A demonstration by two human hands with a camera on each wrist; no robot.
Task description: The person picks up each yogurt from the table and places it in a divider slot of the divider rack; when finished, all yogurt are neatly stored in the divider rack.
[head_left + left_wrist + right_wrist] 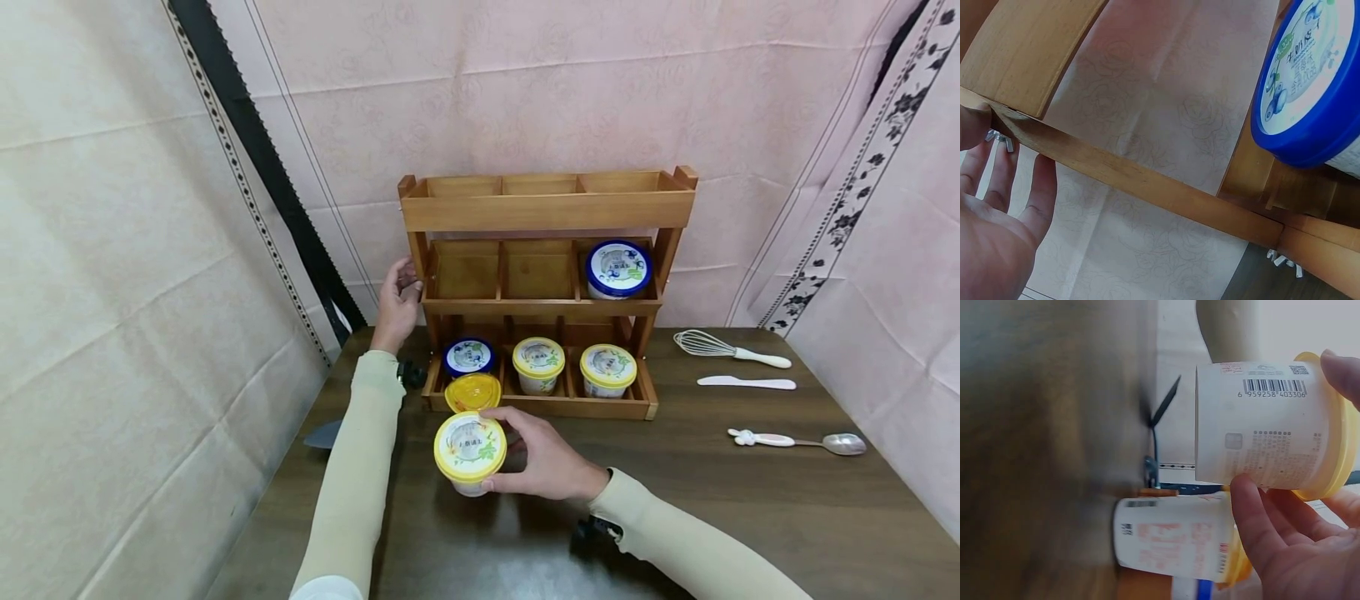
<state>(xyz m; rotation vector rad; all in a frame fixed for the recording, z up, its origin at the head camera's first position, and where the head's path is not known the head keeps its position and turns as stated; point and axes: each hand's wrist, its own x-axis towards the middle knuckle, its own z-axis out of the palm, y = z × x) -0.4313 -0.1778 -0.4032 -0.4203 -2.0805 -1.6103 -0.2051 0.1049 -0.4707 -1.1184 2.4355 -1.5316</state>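
Note:
My right hand point(543, 454) grips a white tub with a yellow lid point(470, 450), thumb and fingers around its side. In the right wrist view, the barcode side of this tub point(1260, 425) faces the camera, and it is held off the table. Just behind it, another tub with a darker yellow lid point(472, 392) stands at the front left of the wooden shelf rack point(547, 212). At the rack's left side, my left hand point(397, 304) holds the upright post point(1141, 181), thumb on one side and fingers on the other.
A blue-lidded tub point(468, 357) and two yellow-lidded tubs point(538, 364) point(607, 370) stand on the bottom tier. A larger blue-lidded tub point(618, 269) is on the middle tier. To the right lie a whisk point(731, 348), a white knife point(746, 382) and a spoon point(798, 441). A dark blade point(324, 435) shows beside the left sleeve.

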